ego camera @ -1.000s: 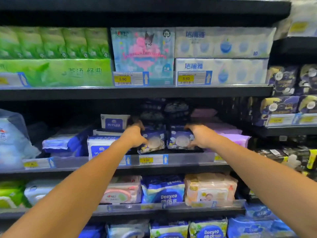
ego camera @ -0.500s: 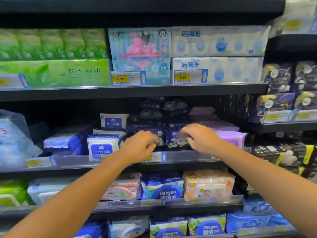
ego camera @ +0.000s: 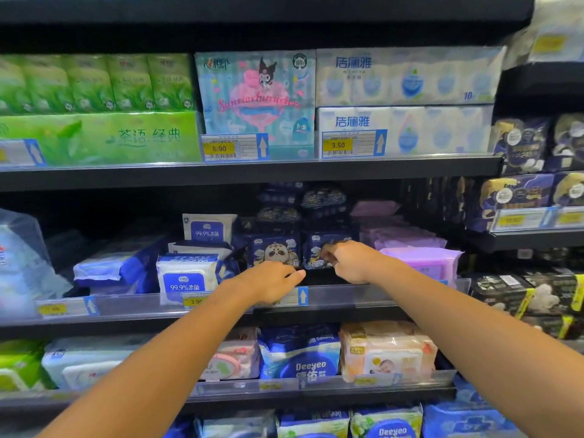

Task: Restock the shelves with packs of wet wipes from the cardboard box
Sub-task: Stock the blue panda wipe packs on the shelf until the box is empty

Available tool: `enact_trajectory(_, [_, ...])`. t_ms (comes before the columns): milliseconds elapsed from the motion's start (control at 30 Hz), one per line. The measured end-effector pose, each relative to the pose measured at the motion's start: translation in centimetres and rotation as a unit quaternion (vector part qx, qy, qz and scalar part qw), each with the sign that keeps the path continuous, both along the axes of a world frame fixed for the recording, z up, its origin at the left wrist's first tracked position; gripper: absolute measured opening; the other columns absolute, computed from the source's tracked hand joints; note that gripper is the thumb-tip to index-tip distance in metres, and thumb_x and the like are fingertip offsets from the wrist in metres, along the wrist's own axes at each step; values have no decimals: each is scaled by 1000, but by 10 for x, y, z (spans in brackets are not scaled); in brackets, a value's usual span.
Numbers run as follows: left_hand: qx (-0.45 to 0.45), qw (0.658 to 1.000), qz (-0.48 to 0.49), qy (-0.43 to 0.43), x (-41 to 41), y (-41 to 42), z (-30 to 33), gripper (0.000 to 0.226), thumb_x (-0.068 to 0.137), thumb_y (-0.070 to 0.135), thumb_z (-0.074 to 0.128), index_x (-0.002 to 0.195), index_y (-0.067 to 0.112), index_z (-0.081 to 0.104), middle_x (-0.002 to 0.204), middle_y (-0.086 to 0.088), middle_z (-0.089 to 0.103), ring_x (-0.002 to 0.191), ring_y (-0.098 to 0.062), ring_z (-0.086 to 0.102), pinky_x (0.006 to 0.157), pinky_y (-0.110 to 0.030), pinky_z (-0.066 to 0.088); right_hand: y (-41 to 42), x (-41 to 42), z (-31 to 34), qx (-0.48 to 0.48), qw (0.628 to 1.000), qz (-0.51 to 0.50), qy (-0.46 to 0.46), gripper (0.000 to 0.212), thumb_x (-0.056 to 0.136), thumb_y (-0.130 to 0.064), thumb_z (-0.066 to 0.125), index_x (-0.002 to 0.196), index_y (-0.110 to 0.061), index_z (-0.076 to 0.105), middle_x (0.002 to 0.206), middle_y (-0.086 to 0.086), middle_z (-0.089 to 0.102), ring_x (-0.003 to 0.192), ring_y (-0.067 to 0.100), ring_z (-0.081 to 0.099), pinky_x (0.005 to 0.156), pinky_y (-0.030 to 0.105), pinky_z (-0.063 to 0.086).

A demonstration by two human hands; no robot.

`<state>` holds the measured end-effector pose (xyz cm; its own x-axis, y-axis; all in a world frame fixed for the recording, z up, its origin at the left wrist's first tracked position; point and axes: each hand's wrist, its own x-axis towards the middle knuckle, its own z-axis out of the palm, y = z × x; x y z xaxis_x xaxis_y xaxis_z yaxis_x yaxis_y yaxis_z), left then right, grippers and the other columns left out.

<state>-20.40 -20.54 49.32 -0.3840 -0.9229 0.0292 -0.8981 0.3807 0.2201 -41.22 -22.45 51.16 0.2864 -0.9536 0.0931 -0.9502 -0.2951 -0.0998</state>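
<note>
At shelf front, both grips empty.

price tag (ego camera: 219, 148): 6.90 | price tag (ego camera: 337, 145): 3.50 | white pack (ego camera: 186, 279): 99.9% | blue pack (ego camera: 303, 358): Deeyeo

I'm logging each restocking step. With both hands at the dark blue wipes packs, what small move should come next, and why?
Probably draw both hands back off the shelf for more stock. The two dark blue packs already stand upright side by side; the left hand hovers empty before them, and the right hand seems only to touch one.
</note>
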Motion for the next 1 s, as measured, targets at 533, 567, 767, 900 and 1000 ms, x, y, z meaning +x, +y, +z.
enact_trajectory(533, [76, 993, 92, -20, 2, -48, -3, 75, 97, 68, 28, 156, 22, 25, 163, -11, 22, 147, -32, 27, 117, -46, 27, -12, 11, -7, 21, 996, -74, -53, 45, 96, -10, 48, 141, -11, 47, 149, 13, 44, 132, 32, 46, 111, 35, 39])
enact_trajectory(567, [75, 993, 91, -17, 2, -48, -4, 75, 97, 68, 29, 154, 20, 30, 161, -12, 28, 144, -32, 32, 116, -46, 29, -11, 12, -7, 22, 996, -72, -53, 47, 96, -10, 47, 144, -11, 45, 151, 13, 41, 135, 32, 43, 112, 35, 37])
enact_trajectory(767, [22, 997, 73, 32, 19, -34, -3, 71, 96, 67, 35, 138, 12, 52, 140, -15, 54, 122, -31, 54, 103, -44, 43, 5, 4, -4, 41, 996, -32, -70, 51, 99, -14, 47, 149, -17, 43, 155, 8, 43, 137, 31, 44, 114, 35, 36])
enact_trajectory(900, [-19, 999, 7, 26, 25, 2, 1, 52, 102, 52, 39, 136, 16, 55, 138, -9, 56, 121, -26, 53, 103, -44, 43, 35, -4, -3, 3, 994, 8, -110, 52, 99, -27, 56, 148, -14, 45, 152, 4, 46, 138, 23, 45, 115, 36, 36])
enact_trajectory(1000, [-75, 996, -11, 45, 31, 36, 3, 52, 101, 50, 42, 143, 20, 47, 146, -3, 49, 132, -22, 46, 109, -46, 41, 66, -7, -7, -50, 991, 47, -117, 54, 100, -34, 56, 149, -15, 44, 152, 4, 45, 141, 21, 41, 116, 35, 34])
